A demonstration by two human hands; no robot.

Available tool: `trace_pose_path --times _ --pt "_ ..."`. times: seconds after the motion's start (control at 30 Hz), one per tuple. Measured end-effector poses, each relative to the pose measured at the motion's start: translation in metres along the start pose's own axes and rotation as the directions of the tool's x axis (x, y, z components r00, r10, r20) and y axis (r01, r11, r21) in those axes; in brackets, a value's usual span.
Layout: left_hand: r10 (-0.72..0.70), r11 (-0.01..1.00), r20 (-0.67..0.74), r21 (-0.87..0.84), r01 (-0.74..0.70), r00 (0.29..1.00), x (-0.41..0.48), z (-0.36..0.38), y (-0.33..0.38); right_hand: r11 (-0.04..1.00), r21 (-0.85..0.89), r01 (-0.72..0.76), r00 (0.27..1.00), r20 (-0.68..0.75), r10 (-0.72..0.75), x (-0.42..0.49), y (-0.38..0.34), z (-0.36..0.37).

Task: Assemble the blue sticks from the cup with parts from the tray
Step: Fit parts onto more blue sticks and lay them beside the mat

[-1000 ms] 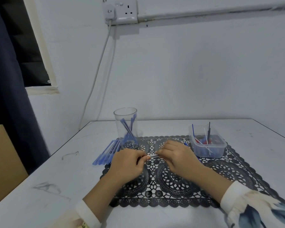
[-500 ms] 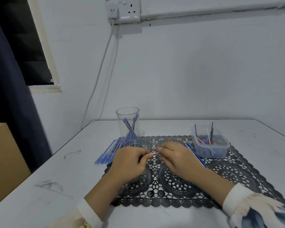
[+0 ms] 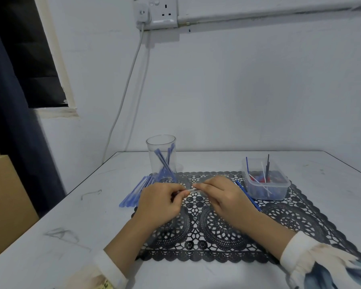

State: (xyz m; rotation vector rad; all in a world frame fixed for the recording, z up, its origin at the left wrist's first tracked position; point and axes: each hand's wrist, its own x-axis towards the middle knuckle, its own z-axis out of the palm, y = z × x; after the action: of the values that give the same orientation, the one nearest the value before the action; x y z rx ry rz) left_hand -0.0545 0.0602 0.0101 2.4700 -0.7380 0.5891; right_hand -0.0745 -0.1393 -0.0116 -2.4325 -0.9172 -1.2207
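1. left hand [image 3: 161,202] and right hand [image 3: 223,197] pinch one thin clear tube [image 3: 193,191] over the mat [image 3: 217,232].
2. likely mid-assembly; next, push the ends squarely together.
3. cup [image 3: 161,159] holds more sticks; tray [image 3: 266,182] right.

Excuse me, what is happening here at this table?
A person is putting pens together over a black mat. Both hands, left and right, pinch one thin clear piece between them. A cup behind holds a few blue sticks, a row of blue pens lies left of the mat, and a tray of small parts stands on the right.
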Motion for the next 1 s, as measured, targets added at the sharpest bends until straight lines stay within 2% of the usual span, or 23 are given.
trace_pose_path --times 0.13,0.4,0.7,1.0 --pt "-0.044 0.999 0.022 -0.030 0.044 0.999 -0.0006 0.0006 0.0018 1.000 -0.019 0.012 0.999 -0.040 -0.013 0.0004 0.0009 -0.0006" --pt "-0.099 0.993 0.053 -0.052 0.102 0.994 -0.0012 -0.0002 0.0015 1.000 -0.025 0.007 1.000 -0.006 -0.007 0.0019 0.0034 -0.0023" --pt "-0.012 1.000 0.009 -0.024 0.012 1.000 -0.0006 -0.0011 -0.0027 0.999 -0.040 -0.015 0.999 0.041 0.016 -0.0002 0.0053 0.0013" --pt "0.056 0.998 -0.093 0.041 -0.052 0.994 0.0002 -0.0022 -0.0066 0.990 -0.052 -0.134 0.981 0.136 0.140 0.0042 -0.0005 -0.0061"
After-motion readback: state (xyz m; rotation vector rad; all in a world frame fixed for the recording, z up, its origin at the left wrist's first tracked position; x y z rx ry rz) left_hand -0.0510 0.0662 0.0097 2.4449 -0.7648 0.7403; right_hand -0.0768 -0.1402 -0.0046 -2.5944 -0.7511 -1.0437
